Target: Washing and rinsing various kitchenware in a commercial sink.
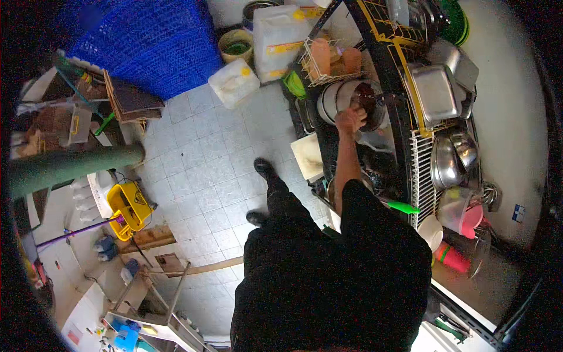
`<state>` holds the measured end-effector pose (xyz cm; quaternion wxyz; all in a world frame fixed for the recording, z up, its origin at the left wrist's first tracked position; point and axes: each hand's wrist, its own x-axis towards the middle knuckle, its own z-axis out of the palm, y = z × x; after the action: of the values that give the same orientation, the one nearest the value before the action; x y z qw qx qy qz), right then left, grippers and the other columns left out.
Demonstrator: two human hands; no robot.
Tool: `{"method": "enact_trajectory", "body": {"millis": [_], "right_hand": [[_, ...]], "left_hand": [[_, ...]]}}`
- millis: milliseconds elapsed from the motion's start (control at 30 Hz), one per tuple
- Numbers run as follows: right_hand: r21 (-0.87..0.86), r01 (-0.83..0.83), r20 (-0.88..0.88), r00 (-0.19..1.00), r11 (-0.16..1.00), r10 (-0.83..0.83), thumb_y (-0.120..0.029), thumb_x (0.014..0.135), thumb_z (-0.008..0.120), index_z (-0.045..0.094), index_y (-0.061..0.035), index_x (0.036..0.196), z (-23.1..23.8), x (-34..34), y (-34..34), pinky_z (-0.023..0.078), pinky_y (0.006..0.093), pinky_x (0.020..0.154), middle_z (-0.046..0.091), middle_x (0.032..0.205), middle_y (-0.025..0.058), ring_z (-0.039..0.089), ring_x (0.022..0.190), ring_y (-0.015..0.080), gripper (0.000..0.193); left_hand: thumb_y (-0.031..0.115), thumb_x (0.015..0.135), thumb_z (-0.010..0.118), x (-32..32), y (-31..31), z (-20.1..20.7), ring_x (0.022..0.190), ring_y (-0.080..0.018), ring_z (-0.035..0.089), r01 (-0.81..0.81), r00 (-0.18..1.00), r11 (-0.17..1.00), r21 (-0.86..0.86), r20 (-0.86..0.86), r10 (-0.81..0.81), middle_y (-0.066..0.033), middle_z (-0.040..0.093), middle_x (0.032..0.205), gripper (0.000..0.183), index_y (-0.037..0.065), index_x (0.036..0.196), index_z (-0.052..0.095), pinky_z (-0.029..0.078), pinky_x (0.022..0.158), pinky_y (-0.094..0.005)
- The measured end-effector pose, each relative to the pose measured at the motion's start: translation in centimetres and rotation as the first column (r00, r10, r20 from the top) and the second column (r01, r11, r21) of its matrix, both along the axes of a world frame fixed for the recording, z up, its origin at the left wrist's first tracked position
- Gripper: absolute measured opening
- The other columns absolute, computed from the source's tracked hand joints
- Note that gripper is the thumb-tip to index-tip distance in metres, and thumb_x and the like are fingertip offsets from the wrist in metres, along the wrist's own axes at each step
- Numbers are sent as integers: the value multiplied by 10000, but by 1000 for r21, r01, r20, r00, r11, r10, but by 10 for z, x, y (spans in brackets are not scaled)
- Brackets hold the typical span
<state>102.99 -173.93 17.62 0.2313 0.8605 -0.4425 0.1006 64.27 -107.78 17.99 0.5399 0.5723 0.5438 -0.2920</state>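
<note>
My right arm, in a black sleeve, reaches forward over a dark shelf. At its end my right hand [350, 119] is closed, fingers curled at the near rim of a round metal pot [330, 101]. Dark reddish-brown contents or shadow show inside the pot; the fingertips are partly hidden. Just beyond it, a white wire basket [306, 63] holds orange-brown containers [320, 58]. A bright green item [295, 85] lies left of the pot. My left hand is out of sight.
Steel trays [435, 94], metal bowls [450, 158] and a white wire rack [423, 176] line the right side. White jerrycans [234, 83] stand ahead, near blue crates [146, 47]. A yellow mop bucket [128, 211] is left. A green-handled utensil [403, 207] juts out beside my sleeve.
</note>
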Motion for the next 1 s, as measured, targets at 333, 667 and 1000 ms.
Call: {"method": "enact_trajectory", "body": {"millis": [333, 667, 1000], "right_hand": [[794, -362, -138, 675, 488, 724, -296, 728, 629, 564, -79, 1172, -45, -16, 333, 327, 552, 1006, 498, 1255, 242, 417, 1245, 338, 498], [977, -171, -6, -622, -129, 783, -239, 801, 616, 636, -37, 906, -48, -285, 703, 497, 423, 685, 659, 845, 144, 636, 806, 289, 229], [543, 254, 653, -727, -801, 212, -195, 909, 456, 508, -2, 1202, 34, -560, 1163, 369, 430, 986, 502, 1261, 175, 442, 1196, 346, 355]], "left_hand": [[306, 888, 543, -213, -1, -43, 718, -236, 625, -177, 972, 981, 77, 168, 162, -113, 659, 823, 316, 15, 1007, 571, 496, 654, -349], [302, 815, 567, -448, 26, -64, 846, -303, 654, -616, 777, 655, 437, 202, 596, -185, 678, 842, 386, -38, 994, 598, 496, 764, -370], [309, 800, 576, -532, 113, -92, 754, -275, 654, -912, 342, 317, 259, 57, 938, -155, 669, 775, 432, -58, 1028, 585, 512, 735, -361]]}}
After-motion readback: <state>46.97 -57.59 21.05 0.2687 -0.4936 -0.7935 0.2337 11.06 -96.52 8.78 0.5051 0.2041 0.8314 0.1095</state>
